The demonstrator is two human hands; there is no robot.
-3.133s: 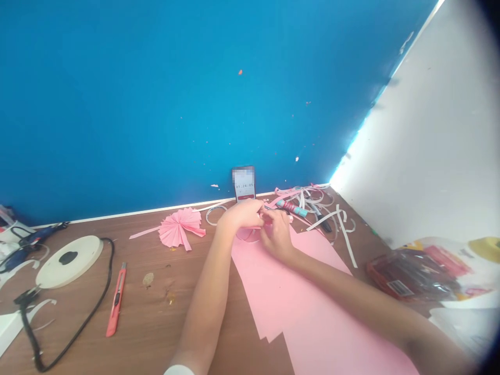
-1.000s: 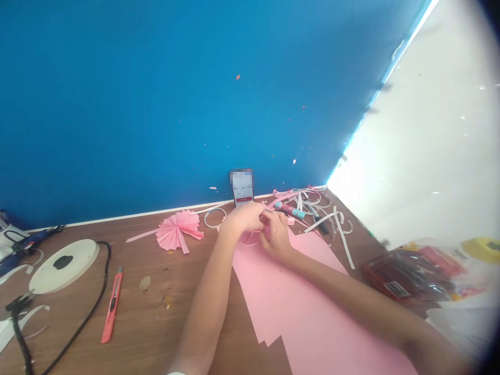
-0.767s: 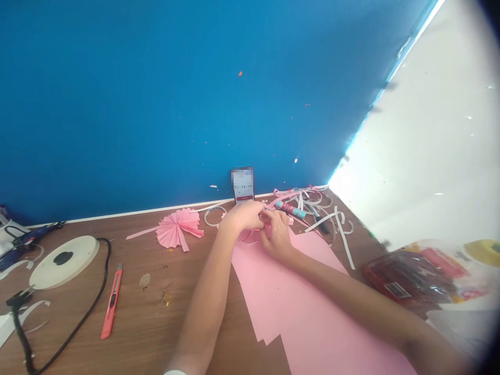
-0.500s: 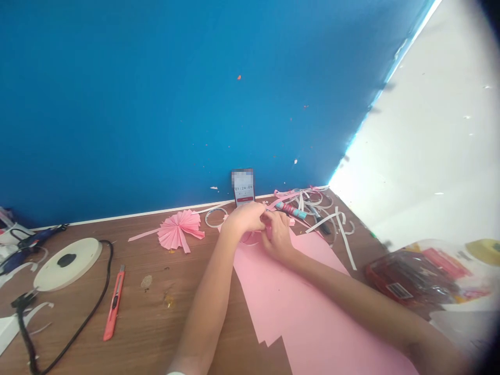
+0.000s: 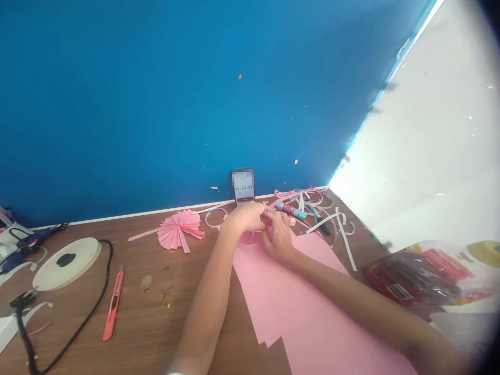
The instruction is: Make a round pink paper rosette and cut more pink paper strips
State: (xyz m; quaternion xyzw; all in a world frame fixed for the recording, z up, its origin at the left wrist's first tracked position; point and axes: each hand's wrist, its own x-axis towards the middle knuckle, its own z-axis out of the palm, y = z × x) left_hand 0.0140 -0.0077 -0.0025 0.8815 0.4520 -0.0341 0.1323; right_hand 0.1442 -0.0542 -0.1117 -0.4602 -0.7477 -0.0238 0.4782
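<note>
My left hand point(image 5: 242, 219) and my right hand point(image 5: 278, 234) meet at the far edge of a stack of pink paper sheets point(image 5: 297, 302). Both hands have their fingers closed around a small piece of pink paper point(image 5: 267, 222) between them. Most of that piece is hidden by my fingers. A finished pink pleated paper fan point(image 5: 178, 229) lies on the wooden table point(image 5: 156, 312) to the left of my left hand.
A phone point(image 5: 244, 186) leans on the blue wall. Paper strips point(image 5: 332, 219) and a glue stick point(image 5: 291, 209) lie behind my hands. An orange utility knife point(image 5: 113, 302), a white round disc point(image 5: 64, 256), a black cable point(image 5: 74, 323) and a glue gun point(image 5: 23, 245) lie left; a plastic packet point(image 5: 414, 273) right.
My hands have stayed in place at the paper's far edge, with only small finger movements. The view has shifted slightly.
</note>
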